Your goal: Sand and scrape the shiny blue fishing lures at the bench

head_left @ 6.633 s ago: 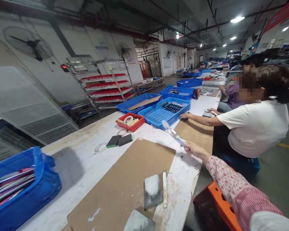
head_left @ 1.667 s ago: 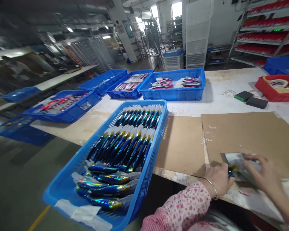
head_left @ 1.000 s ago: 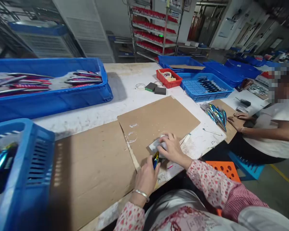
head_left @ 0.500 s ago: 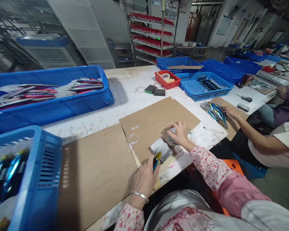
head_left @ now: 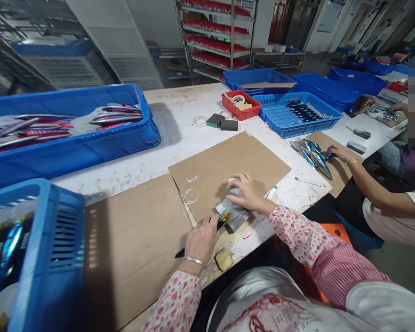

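Note:
My left hand (head_left: 201,240) is closed around a dark fish-shaped lure (head_left: 224,218); its yellow end shows past the fingertips and a pointed dark end sticks out behind the hand. Curved over a pale grey piece (head_left: 232,184), my right hand (head_left: 246,192) has its fingers bent at the back edge of a grey sheet (head_left: 238,221). That sheet lies on brown cardboard (head_left: 228,159), close to the lure's yellow end. A small tan block (head_left: 223,259) rests at the table's front edge, right of my left wrist.
Blue bins with lures stand left (head_left: 69,212) and far left (head_left: 100,138). Behind are dark blocks (head_left: 229,125), a red basket (head_left: 244,110) and a blue tray (head_left: 280,124). At right, a person's hand (head_left: 337,152) touches shiny blue lures (head_left: 313,154).
My right hand has moved left with the pale piece, onto the grey sheet's back edge. My left hand has shifted slightly left and turned the lure. The tan block now shows. The view has shifted slightly.

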`<state>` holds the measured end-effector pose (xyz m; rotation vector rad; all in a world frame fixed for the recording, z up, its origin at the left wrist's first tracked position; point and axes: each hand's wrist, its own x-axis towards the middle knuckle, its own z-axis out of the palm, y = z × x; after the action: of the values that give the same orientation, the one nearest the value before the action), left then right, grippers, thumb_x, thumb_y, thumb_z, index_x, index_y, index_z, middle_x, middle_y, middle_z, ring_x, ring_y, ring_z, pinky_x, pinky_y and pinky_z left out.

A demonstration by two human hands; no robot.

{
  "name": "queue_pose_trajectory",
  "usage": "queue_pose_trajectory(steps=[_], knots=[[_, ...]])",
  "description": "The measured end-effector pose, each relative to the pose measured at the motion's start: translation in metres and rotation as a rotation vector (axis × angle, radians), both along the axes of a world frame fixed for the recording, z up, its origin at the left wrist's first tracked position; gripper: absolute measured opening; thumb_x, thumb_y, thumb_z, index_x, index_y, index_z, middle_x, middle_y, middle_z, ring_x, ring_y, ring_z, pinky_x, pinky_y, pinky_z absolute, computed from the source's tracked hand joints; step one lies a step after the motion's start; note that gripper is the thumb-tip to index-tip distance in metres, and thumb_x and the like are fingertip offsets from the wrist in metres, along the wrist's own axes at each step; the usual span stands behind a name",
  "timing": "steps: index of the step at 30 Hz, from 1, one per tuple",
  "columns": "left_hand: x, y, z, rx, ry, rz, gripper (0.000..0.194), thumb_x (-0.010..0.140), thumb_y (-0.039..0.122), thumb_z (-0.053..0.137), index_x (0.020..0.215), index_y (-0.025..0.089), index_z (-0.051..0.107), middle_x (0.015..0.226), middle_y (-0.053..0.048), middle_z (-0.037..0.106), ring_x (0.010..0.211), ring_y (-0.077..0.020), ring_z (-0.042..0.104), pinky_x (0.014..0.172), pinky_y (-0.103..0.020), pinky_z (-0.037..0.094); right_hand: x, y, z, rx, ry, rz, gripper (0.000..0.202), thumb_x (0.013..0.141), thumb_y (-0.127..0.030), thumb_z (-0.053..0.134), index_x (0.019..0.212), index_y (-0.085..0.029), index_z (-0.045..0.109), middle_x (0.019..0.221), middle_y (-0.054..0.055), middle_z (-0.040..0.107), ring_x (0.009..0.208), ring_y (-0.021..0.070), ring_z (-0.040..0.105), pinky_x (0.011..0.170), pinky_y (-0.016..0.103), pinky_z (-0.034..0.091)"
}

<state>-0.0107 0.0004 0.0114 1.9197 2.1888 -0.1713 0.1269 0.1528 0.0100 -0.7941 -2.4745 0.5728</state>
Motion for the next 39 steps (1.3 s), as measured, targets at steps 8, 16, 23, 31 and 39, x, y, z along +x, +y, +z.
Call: queue_pose_trajectory(steps=[8, 16, 23, 31, 39], knots=[[-0.001, -0.001, 0.001, -0.046, -0.034, 0.030, 0.029, 0.088, 0.024, 0.050, 0.117, 0.023, 0.051, 0.104, -0.008, 0.064, 0.095, -0.0234, 0.065, 0.072, -0.029, 0.047, -0.004, -0.003, 0.008, -0.034, -0.089, 0.050, 0.020, 0.080, -0.030, 0.069, 0.098, -0.023, 0.065, 0.120, 0.007, 0.052, 0.115, 0.0247, 0.042, 0.098, 0.040, 0.039], [0.000, 0.001, 0.003, -0.069, 0.024, 0.019, 0.023, 0.088, 0.027, 0.051, 0.110, 0.018, 0.053, 0.102, -0.009, 0.064, 0.089, -0.0260, 0.067, 0.067, -0.031, 0.048, -0.022, -0.015, 0.007, 0.039, -0.090, 0.036, 0.020, 0.080, -0.035, 0.068, 0.098, -0.025, 0.065, 0.123, 0.007, 0.051, 0.116, 0.0266, 0.039, 0.099, 0.043, 0.036], [0.000, 0.001, 0.002, -0.062, 0.007, 0.036, 0.019, 0.089, 0.025, 0.050, 0.106, 0.018, 0.054, 0.098, -0.009, 0.067, 0.089, -0.0265, 0.068, 0.069, -0.032, 0.050, -0.019, -0.018, 0.007, -0.004, -0.119, -0.093, 0.017, 0.081, -0.032, 0.065, 0.097, -0.025, 0.065, 0.121, 0.007, 0.051, 0.116, 0.0282, 0.040, 0.096, 0.045, 0.038], [0.001, 0.001, 0.003, -0.074, 0.002, 0.042, 0.023, 0.091, 0.027, 0.046, 0.110, 0.016, 0.054, 0.099, -0.010, 0.067, 0.090, -0.0263, 0.067, 0.070, -0.032, 0.050, -0.013, -0.012, 0.007, -0.043, -0.163, -0.060, 0.017, 0.080, -0.030, 0.067, 0.096, -0.025, 0.065, 0.119, 0.007, 0.052, 0.111, 0.0264, 0.041, 0.093, 0.042, 0.038], [-0.001, 0.002, 0.001, -0.078, -0.007, 0.041, 0.022, 0.092, 0.032, 0.047, 0.105, 0.016, 0.055, 0.096, -0.011, 0.067, 0.086, -0.0267, 0.069, 0.067, -0.032, 0.049, -0.018, -0.013, 0.005, -0.024, -0.120, -0.031, 0.019, 0.081, -0.031, 0.066, 0.099, -0.024, 0.065, 0.120, 0.007, 0.052, 0.111, 0.0249, 0.041, 0.094, 0.039, 0.038]])
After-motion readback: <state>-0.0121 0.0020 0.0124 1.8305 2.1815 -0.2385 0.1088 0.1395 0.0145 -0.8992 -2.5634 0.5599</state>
